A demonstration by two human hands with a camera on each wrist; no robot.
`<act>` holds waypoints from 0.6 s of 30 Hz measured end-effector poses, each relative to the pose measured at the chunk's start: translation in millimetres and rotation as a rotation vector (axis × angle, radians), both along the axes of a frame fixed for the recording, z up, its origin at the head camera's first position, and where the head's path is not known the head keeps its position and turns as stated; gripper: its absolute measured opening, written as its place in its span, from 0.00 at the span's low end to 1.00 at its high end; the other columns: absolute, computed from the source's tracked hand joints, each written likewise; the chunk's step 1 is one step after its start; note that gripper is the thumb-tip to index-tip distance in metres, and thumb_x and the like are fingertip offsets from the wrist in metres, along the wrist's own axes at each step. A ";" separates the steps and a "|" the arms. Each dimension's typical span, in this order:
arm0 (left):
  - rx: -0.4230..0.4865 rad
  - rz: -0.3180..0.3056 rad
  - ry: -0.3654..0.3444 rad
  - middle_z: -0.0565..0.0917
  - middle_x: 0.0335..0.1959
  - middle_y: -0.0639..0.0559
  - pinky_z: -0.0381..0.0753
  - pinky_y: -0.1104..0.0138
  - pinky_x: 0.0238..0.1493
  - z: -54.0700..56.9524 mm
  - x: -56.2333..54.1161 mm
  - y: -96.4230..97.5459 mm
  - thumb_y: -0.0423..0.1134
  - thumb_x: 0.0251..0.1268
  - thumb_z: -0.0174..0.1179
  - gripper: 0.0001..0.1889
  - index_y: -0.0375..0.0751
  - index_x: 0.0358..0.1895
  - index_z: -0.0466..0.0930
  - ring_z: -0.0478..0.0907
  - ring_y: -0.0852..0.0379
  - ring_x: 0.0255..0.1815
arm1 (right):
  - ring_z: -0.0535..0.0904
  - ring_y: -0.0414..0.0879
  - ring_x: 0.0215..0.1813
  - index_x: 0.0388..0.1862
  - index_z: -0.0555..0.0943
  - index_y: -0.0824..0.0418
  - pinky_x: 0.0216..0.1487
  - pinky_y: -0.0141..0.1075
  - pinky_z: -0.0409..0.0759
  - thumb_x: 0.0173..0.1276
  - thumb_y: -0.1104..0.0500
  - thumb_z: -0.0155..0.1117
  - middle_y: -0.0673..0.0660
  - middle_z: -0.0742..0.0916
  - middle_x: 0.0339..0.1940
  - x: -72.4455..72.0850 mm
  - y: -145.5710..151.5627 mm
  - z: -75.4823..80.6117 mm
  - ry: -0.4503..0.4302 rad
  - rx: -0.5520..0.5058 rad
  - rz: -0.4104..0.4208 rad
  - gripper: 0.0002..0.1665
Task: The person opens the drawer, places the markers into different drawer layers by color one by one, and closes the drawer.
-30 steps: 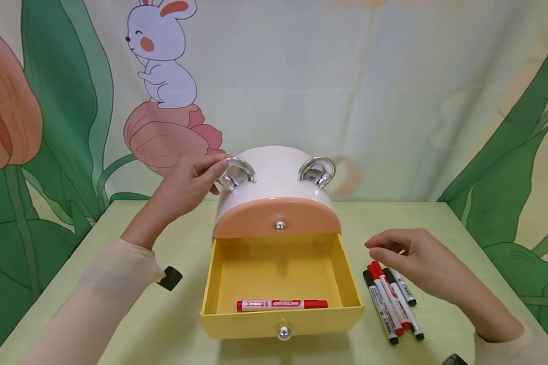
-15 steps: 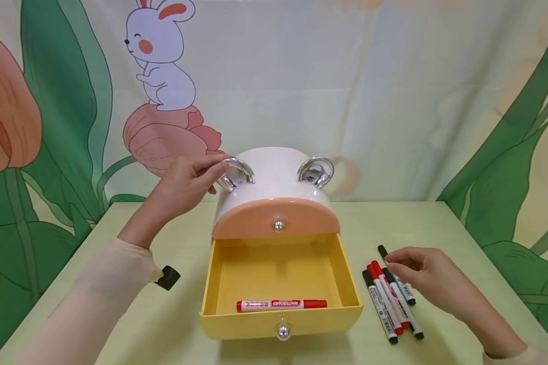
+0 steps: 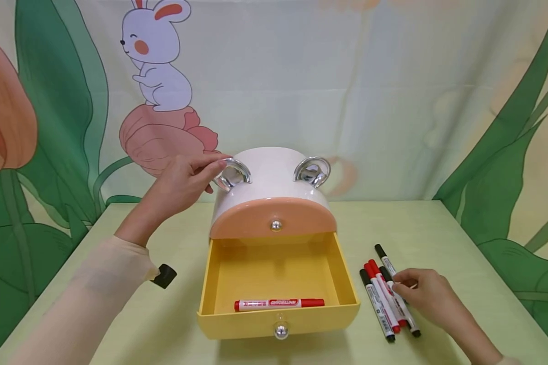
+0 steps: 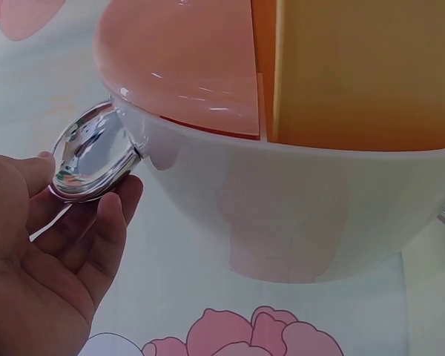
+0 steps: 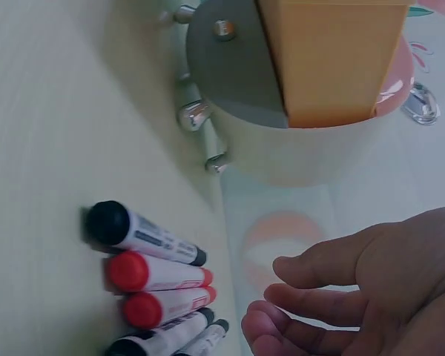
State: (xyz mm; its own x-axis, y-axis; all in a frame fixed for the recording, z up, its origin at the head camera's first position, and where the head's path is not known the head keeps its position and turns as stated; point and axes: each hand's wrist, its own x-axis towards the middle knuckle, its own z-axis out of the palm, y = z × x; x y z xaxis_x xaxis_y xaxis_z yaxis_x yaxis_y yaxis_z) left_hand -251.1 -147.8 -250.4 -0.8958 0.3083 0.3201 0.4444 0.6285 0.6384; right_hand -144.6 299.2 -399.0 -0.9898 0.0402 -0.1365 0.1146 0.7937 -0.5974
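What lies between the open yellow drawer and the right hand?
The head view shows red-capped and black-capped white cylindrical markers lying there on the light green table.

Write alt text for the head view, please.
The left hand grips a silver ear of a white cabinet; its yellow drawer is open, with one red marker inside. The right hand is by five red and black markers on the table.

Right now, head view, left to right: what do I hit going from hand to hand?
Left hand → left silver ear → upper silver knob → right silver ear → markers on the table → right hand. Left out: yellow drawer, which overlaps the middle of that run.
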 end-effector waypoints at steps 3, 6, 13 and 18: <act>-0.008 0.005 -0.007 0.86 0.43 0.47 0.82 0.64 0.35 1.0 0.6 -1.2 0.51 0.81 0.56 0.21 0.47 0.68 0.82 0.81 0.48 0.38 | 0.79 0.49 0.40 0.52 0.85 0.70 0.36 0.39 0.81 0.72 0.63 0.68 0.55 0.88 0.40 -1.2 -3.0 -7.5 -0.017 0.015 -0.024 0.15; -0.023 0.000 -0.014 0.86 0.44 0.46 0.83 0.64 0.35 2.6 1.5 -1.4 0.51 0.81 0.56 0.21 0.47 0.68 0.81 0.81 0.48 0.38 | 0.78 0.49 0.39 0.52 0.85 0.72 0.36 0.38 0.82 0.71 0.64 0.69 0.56 0.87 0.39 -1.7 -6.7 -14.2 -0.033 0.036 -0.049 0.15; -0.042 -0.008 -0.005 0.86 0.44 0.46 0.82 0.63 0.36 5.1 1.1 -0.4 0.48 0.81 0.56 0.20 0.46 0.67 0.81 0.81 0.48 0.38 | 0.74 0.48 0.33 0.52 0.84 0.72 0.29 0.36 0.74 0.70 0.66 0.68 0.56 0.83 0.33 0.6 -16.6 -23.2 -0.039 0.076 -0.100 0.14; -0.052 -0.013 -0.004 0.86 0.43 0.46 0.82 0.63 0.36 6.6 -0.3 -1.0 0.48 0.81 0.55 0.19 0.45 0.66 0.82 0.81 0.47 0.38 | 0.73 0.47 0.31 0.51 0.85 0.71 0.27 0.35 0.73 0.70 0.66 0.67 0.56 0.81 0.32 2.2 -20.1 -27.8 -0.045 0.085 -0.108 0.13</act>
